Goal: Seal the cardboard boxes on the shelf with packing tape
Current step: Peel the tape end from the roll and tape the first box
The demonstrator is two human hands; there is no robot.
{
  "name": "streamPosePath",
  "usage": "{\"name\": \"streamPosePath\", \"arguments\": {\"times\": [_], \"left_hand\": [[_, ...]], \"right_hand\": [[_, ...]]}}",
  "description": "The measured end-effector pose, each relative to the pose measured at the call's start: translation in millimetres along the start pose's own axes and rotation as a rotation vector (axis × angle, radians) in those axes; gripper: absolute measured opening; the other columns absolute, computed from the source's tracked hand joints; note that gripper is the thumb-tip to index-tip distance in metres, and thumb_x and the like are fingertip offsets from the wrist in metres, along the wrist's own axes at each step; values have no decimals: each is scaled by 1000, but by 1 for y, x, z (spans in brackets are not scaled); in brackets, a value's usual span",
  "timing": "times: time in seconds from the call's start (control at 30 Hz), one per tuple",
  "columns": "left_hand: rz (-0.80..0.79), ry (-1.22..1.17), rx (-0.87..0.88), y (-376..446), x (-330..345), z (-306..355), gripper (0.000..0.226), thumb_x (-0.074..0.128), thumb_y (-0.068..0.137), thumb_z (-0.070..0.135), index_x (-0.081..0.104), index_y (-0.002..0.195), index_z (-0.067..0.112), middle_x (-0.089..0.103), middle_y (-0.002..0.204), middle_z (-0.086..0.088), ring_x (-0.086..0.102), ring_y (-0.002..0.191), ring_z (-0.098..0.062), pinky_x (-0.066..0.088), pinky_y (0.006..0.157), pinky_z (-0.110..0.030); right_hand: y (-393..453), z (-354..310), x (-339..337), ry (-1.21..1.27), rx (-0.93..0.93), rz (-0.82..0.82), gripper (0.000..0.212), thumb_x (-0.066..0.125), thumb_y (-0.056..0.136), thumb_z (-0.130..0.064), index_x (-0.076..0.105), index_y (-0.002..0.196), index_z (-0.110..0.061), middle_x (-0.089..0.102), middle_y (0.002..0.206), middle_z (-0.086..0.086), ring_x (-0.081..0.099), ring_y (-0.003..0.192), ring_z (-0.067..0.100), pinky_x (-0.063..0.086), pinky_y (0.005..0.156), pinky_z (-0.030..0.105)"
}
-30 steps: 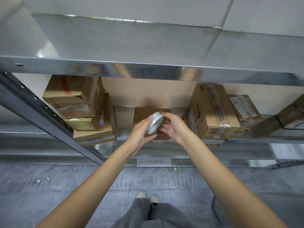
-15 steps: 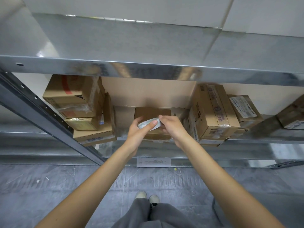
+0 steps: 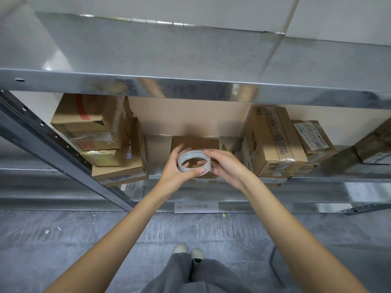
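Clear packing tape point(image 3: 194, 161), a roll, is held flat above the small cardboard box point(image 3: 195, 143) on the metal shelf point(image 3: 330, 179). It is gripped by the left hand point(image 3: 177, 168), thumb curled round the rim, and pinched by the right hand point(image 3: 224, 166). No strip appears drawn or applied; sealing seems barely begun.

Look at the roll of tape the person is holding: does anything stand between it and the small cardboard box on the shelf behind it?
Nothing visible does. The left hand grips the tape roll, the right hand touches its far side, and the small box sits directly behind them on the shelf. Only the person's own fingers lie in between.
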State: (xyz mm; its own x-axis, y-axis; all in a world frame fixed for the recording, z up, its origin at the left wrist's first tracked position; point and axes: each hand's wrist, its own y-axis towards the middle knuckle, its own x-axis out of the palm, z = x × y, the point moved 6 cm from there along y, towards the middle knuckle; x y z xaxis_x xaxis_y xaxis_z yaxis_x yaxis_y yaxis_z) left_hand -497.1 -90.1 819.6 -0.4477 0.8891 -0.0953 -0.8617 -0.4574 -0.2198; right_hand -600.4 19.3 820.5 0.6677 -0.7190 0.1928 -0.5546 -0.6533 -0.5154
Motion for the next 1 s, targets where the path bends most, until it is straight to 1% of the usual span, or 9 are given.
{"name": "streamPosePath", "arguments": {"times": [0.17,0.3,0.37,0.43,0.53,0.67,0.73,0.83,1.0], "left_hand": [[-75,24,0,-1,3,-1,93,82,68,30,34,147,20,50,135,11,51,118,2,45,91,-9],[-12,-61,-35,0,3,-5,80,78,67,41,48,138,18,58,122,9,58,107,-2,50,80,-13],[42,-99,-71,3,-1,-13,80,79,69,54,50,136,20,59,125,4,59,110,-8,51,89,-21],[72,-115,-106,5,-2,-18,83,72,69,64,49,137,21,57,130,0,58,115,-14,51,97,-31],[121,-123,-110,5,-1,-16,78,57,77,62,42,140,19,56,127,-3,60,108,-16,53,82,-25],[149,-174,-160,9,0,-21,71,35,83,74,36,132,22,54,129,-10,57,115,-22,52,76,-28],[161,-180,-200,12,-2,-28,67,26,90,69,40,132,19,56,127,-12,58,114,-24,51,71,-26],[193,-217,-238,15,-5,-39,59,21,100,58,47,131,14,60,124,-17,61,109,-26,50,64,-25],[230,-231,-219,17,-7,-35,51,19,104,50,51,125,16,63,118,-18,65,103,-28,50,67,-26]], "right_hand": [[-1,-1,6,-38,-15,-31,30,47,100,-13,62,123,-2,70,112,13,68,94,16,54,87,31],[-1,-4,10,-114,-9,-17,38,46,102,-33,64,120,-5,71,111,12,66,108,22,51,98,35],[-4,-6,11,-127,-44,-30,42,46,101,-37,65,118,-4,71,111,13,65,109,21,51,98,33],[-8,-5,12,-137,-76,-62,39,47,101,-36,66,117,-6,70,114,10,64,111,17,50,97,29],[-10,0,12,-128,-98,-11,28,52,98,-35,68,112,-17,71,113,1,64,110,10,50,96,26],[-6,6,13,30,-64,52,28,61,93,-31,70,109,-10,74,103,1,68,99,9,49,99,29],[-4,6,11,32,-40,77,28,66,91,-29,72,106,-7,75,98,1,68,94,9,48,102,30],[-1,6,7,14,-37,154,28,72,86,-27,74,103,-5,75,99,5,67,101,14,47,103,31],[-2,10,11,137,-25,162,17,71,86,-21,73,98,-8,74,96,0,67,96,9,48,100,27]]}}
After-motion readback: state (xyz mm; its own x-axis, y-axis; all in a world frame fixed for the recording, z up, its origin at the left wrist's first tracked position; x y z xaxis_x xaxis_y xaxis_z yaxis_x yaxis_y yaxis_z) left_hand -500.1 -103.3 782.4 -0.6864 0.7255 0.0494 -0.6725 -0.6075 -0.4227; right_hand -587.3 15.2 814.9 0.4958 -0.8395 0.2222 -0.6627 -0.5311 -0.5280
